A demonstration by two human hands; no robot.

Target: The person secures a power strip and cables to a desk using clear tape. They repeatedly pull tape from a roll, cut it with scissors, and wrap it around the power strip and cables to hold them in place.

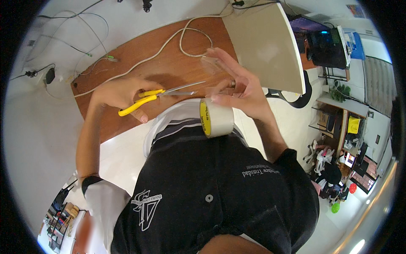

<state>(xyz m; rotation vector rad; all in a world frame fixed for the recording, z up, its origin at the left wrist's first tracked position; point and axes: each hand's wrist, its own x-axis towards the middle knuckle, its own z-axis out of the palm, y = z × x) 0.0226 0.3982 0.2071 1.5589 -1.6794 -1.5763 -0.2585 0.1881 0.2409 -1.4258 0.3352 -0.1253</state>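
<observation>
My left hand holds a pair of scissors with yellow handles. Their metal blades stand slightly apart and point right, toward the tape. On the other side my right hand grips a wide roll of clear packing tape with a yellow core, its thumb at the roll's upper edge. A clear strip of tape shows by the outstretched right index finger; how it joins the roll is hard to make out. The blade tips lie close to the right hand's fingers, apart from the roll.
Beneath the hands is a brown wooden desk with a long white cable looped over it. A beige panel stands at the desk's right end. Farther right are a black chair, more desks and a computer monitor.
</observation>
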